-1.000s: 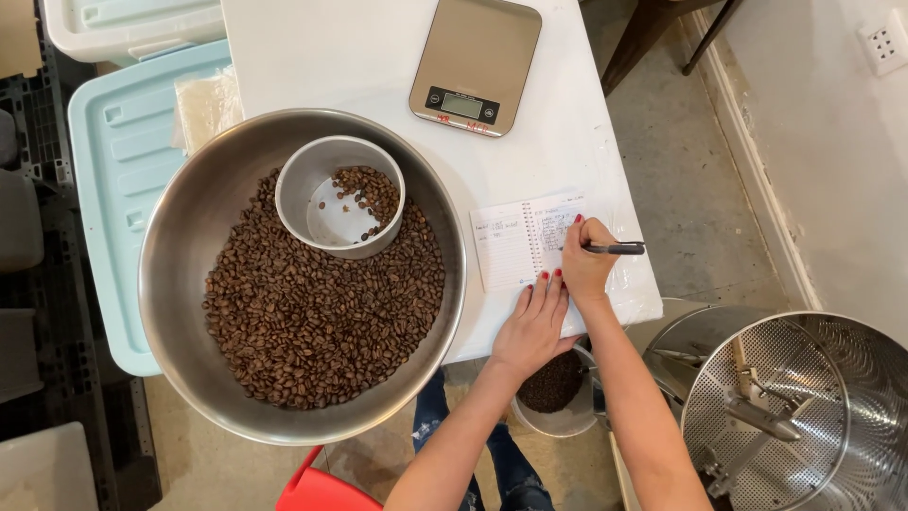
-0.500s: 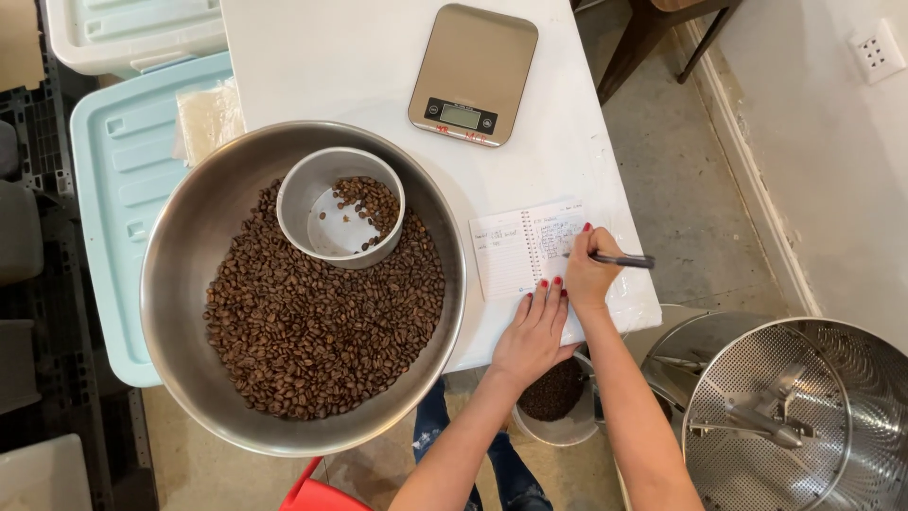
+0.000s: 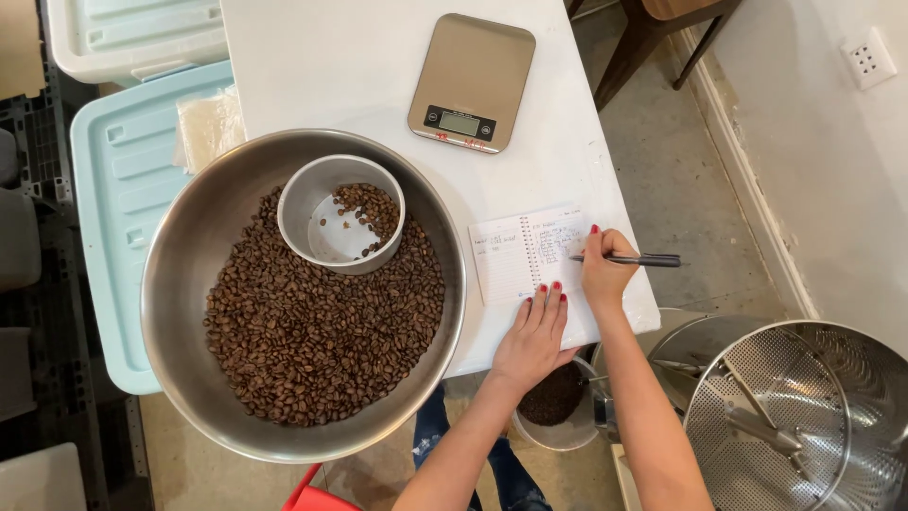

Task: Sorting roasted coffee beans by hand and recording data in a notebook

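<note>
The right hand (image 3: 605,274) has its grip closed on a dark pen (image 3: 636,259), whose tip rests on the right page of a small spiral notebook (image 3: 530,257) lying open at the near right corner of the white bench (image 3: 340,66). Just beside that grip, on its near left, the left hand (image 3: 534,331) lies flat with its fingers together and holds nothing, pressing down the notebook's lower edge. Left of the grip, a wide steel bowl (image 3: 189,246) overhangs the bench's near edge and carries a bed of roasted coffee beans (image 3: 312,341); a smaller metal cup (image 3: 340,214) sits tilted in the beans and holds a few of its own. Beyond the grip, farther up the bench, stands a flat digital kitchen scale (image 3: 473,80) with a brushed top. To the far left, below the bench, are a pale blue plastic lid (image 3: 104,237) and a clear bag (image 3: 210,125) lying on it. Under the forearms a round container of dark beans (image 3: 556,402) sits on the grey concrete floor (image 3: 681,180), and to the near right a perforated steel cooling tray (image 3: 804,416) with stirring arms fills the corner. A white wall (image 3: 832,170) with a socket (image 3: 866,57) runs along the right side, and dark chair legs (image 3: 653,38) stand past the bench's far end.
</note>
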